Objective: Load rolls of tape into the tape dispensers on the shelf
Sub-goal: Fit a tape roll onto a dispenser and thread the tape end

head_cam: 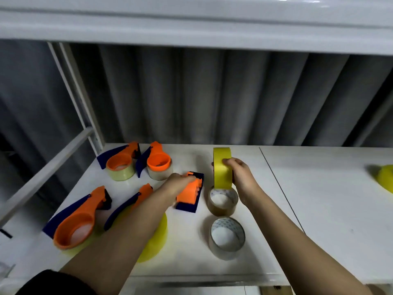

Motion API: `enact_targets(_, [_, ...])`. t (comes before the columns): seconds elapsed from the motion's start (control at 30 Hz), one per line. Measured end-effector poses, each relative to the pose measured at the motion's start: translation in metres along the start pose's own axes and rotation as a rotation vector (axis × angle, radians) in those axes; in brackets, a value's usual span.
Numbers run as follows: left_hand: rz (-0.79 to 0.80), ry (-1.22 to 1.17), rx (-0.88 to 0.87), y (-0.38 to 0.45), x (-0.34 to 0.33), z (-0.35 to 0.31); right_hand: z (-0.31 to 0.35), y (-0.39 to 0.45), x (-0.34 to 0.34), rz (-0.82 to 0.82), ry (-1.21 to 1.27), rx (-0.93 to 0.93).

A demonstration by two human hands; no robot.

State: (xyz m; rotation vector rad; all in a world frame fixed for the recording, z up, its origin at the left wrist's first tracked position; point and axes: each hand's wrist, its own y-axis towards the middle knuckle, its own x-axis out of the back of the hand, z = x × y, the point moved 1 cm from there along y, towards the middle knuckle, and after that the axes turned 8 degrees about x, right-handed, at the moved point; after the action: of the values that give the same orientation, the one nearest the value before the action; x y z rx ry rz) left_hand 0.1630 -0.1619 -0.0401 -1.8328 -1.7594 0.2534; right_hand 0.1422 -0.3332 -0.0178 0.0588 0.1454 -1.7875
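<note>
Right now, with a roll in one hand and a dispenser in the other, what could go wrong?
The right hand holds the yellow roll directly above the brown roll; lowering it could knock that one. The left hand grips the dispenser from above, so it might tip during loading. The left forearm crosses a nearby loaded dispenser and could shove it.

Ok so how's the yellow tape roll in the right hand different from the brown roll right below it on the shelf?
The yellow tape roll is held off the shelf, standing on edge, with the right hand gripping its rim; the brown roll lies flat on the white shelf with its core hole facing up and nothing touching it. The yellow roll is bright and opaque; the brown one is dull tan with a printed white inner core. Both are wide packing-tape rolls, not yet in a dispenser.
</note>
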Motion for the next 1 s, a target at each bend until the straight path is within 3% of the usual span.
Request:
enact_targets(0.2, [0.041,-0.275,-0.027,-0.004,0.005,-0.003,0.007,-0.01,0.003,-0.006,0.041,0.013])
enact_targets(0.37, [0.049,-0.353,-0.197,-0.033,0.007,-0.002,0.016,-0.021,0.001,0.022,0.039,0.105])
enact_targets(0.63, [-0.03,-0.256,-0.514,-0.058,-0.003,0.0,0.017,-0.041,-0.019,-0.056,0.136,0.052])
enact_targets(1.0, [-0.108,-0.209,-0.551,-0.068,0.005,-0.008,0.018,-0.047,-0.036,0.102,0.13,0.112])
